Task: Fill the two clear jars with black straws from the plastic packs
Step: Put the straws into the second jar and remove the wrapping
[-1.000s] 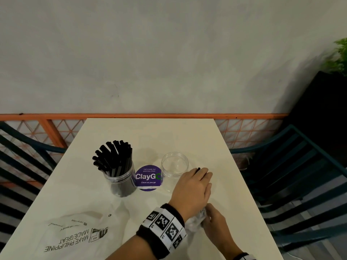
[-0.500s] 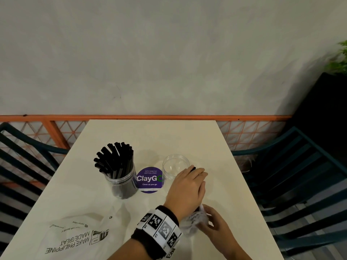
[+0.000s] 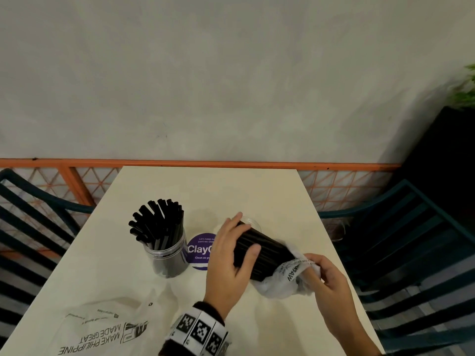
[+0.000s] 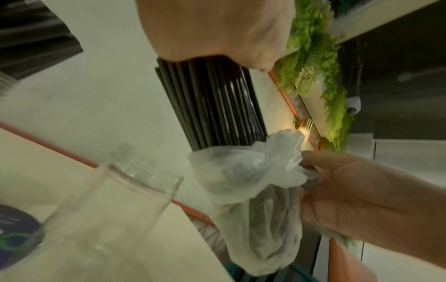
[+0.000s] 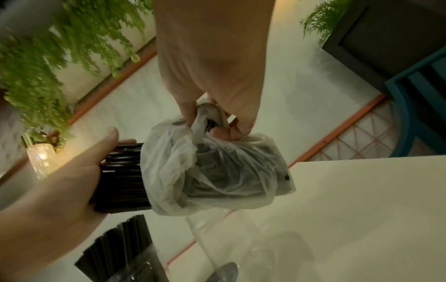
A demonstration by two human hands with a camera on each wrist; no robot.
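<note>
The bundle of black straws (image 3: 259,253) is gripped around its bare half by the left hand (image 3: 231,255), thumb on the near side and fingers curled over the far side, so that the straws are kept together as one sheaf rather than spilling loose. The bundle is held slanted, its free end tipped toward the empty jar (image 4: 115,215) and just above that jar's mouth, which suggests it is being lined up for insertion. The other half is wrapped in the plastic pack (image 3: 285,281), bunched on the side away from the empty jar; the gathered film is pinched between the thumb and curled fingers of the right hand (image 3: 326,276), presumably so that the wrapper can be drawn off while the straws are held back by the other hand.

To the left of the empty jar, beyond a round purple sticker (image 3: 200,250) on the table (image 3: 231,191), the filled jar (image 3: 167,258) stands upright with its straws fanned out, so one of the two jars is judged done. A flat, emptied pack (image 3: 102,332) lies well to the near left of the empty jar, near the table edge.

Whether the straw tips have entered the empty jar's mouth cannot be told, since it is covered by the left hand in the head view
</note>
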